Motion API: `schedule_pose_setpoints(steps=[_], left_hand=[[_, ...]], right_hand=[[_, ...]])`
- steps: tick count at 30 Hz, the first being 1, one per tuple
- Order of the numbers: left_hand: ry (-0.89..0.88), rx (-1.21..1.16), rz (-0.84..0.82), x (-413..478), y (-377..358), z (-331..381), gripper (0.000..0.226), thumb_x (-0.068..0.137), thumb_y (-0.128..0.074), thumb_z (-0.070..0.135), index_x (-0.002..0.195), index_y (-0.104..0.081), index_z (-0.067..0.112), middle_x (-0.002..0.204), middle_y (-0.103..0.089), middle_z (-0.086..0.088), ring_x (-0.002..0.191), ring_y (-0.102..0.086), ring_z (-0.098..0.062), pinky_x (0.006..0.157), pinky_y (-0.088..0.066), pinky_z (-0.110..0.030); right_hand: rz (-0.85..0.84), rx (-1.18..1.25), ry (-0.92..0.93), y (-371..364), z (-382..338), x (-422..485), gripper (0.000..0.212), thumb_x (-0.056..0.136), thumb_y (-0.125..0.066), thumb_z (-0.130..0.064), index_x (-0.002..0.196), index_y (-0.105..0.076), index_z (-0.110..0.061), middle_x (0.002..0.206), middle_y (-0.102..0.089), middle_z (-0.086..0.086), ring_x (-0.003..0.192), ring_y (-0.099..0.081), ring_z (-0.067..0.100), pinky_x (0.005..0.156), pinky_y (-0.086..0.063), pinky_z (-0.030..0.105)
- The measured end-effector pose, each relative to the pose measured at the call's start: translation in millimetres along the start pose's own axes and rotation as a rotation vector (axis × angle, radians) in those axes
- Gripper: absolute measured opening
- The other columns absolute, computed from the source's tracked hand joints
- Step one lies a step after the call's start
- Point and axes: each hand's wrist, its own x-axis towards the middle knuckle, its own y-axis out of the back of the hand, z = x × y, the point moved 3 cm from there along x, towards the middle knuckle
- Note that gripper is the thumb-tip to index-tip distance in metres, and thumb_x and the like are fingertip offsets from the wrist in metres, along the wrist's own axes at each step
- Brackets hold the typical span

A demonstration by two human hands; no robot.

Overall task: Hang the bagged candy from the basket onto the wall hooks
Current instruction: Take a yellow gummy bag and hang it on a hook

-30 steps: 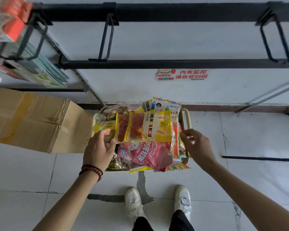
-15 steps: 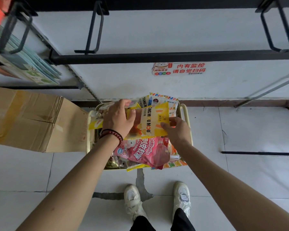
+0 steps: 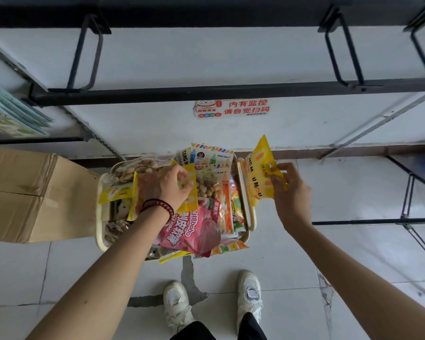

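1. Half a second ago both hands were in the basket [image 3: 98,217]. The right hand [image 3: 290,192] has since lifted a yellow bag [image 3: 257,177] out, and it now hangs just beside the right rim, pinched near its top edge.
2. The left hand [image 3: 174,187] lies on a second bag [image 3: 147,190] that is still in the basket, with its fingers curled over the upper edge.
3. The bags look light, thin and floppy, and their slick film could slip in a loose pinch.
4. The best place to hold is probably the flat sealed header strip, keeping it taut for the wall hooks [image 3: 96,25] above.
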Motion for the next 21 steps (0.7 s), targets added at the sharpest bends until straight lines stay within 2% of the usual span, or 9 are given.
schedule_pose_setpoints(steps=[3, 5, 8, 12, 16, 18, 21], left_hand=[[0.038, 0.062, -0.013, -3, -19, 1, 0.044, 0.068, -0.074, 0.051, 0.093, -0.05, 0.023, 0.095, -0.061, 0.001, 0.092, -0.058, -0.022, 0.076, -0.051, -0.039], [0.075, 0.206, -0.032, -5, -23, 4, 0.05, 0.068, -0.071, 0.057, 0.098, -0.049, 0.025, 0.1, -0.059, 0.006, 0.096, -0.058, -0.02, 0.072, -0.05, -0.034], [0.142, 0.316, -0.04, -8, -26, 9, 0.047, 0.072, -0.07, 0.054, 0.104, -0.05, 0.025, 0.106, -0.061, 0.005, 0.098, -0.059, -0.021, 0.069, -0.05, -0.032], [0.231, 0.232, -0.002, -13, -26, 10, 0.038, 0.075, -0.07, 0.046, 0.104, -0.055, 0.024, 0.102, -0.065, 0.004, 0.093, -0.062, -0.022, 0.067, -0.05, -0.031], [0.168, 0.187, 0.083, -20, -11, 10, 0.024, 0.084, -0.063, 0.028, 0.105, -0.06, 0.019, 0.099, -0.069, -0.001, 0.09, -0.063, -0.022, 0.069, -0.051, -0.031], [0.115, 0.172, 0.12, -26, 4, 8, 0.024, 0.086, -0.06, 0.017, 0.11, -0.059, 0.017, 0.1, -0.068, -0.003, 0.09, -0.063, -0.024, 0.067, -0.047, -0.03], [0.002, 0.237, 0.106, -36, 31, 7, 0.029, 0.087, -0.055, 0.008, 0.11, -0.056, 0.024, 0.1, -0.065, -0.008, 0.086, -0.061, -0.027, 0.062, -0.046, -0.031]], right_hand=[[0.007, -0.013, 0.003, 8, 13, -1, 0.01, 0.095, -0.049, -0.019, 0.103, -0.055, -0.02, 0.076, -0.064, 0.0, 0.07, -0.065, 0.024, 0.064, -0.055, 0.046], [-0.001, -0.019, -0.002, 12, 20, -2, 0.01, 0.096, -0.049, -0.021, 0.104, -0.055, -0.021, 0.076, -0.063, -0.004, 0.07, -0.065, 0.022, 0.062, -0.056, 0.046], [-0.041, -0.035, 0.01, 14, 27, -7, 0.011, 0.096, -0.049, -0.025, 0.105, -0.055, -0.025, 0.076, -0.061, -0.009, 0.07, -0.065, 0.02, 0.061, -0.057, 0.047], [-0.029, 0.016, -0.01, 17, 30, -6, 0.01, 0.096, -0.05, -0.027, 0.104, -0.055, -0.026, 0.078, -0.061, -0.011, 0.072, -0.066, 0.016, 0.062, -0.058, 0.047], [-0.033, 0.058, -0.018, 21, 26, -7, 0.006, 0.095, -0.05, -0.026, 0.099, -0.053, -0.03, 0.08, -0.063, -0.01, 0.073, -0.065, 0.013, 0.063, -0.058, 0.046], [-0.039, 0.076, -0.021, 24, 21, -9, 0.007, 0.094, -0.051, -0.026, 0.098, -0.054, -0.031, 0.082, -0.066, -0.005, 0.074, -0.066, 0.016, 0.063, -0.058, 0.047], [-0.064, 0.075, 0.001, 29, 5, -14, 0.009, 0.093, -0.052, -0.027, 0.093, -0.054, -0.036, 0.079, -0.066, -0.006, 0.075, -0.066, 0.017, 0.061, -0.057, 0.048]])
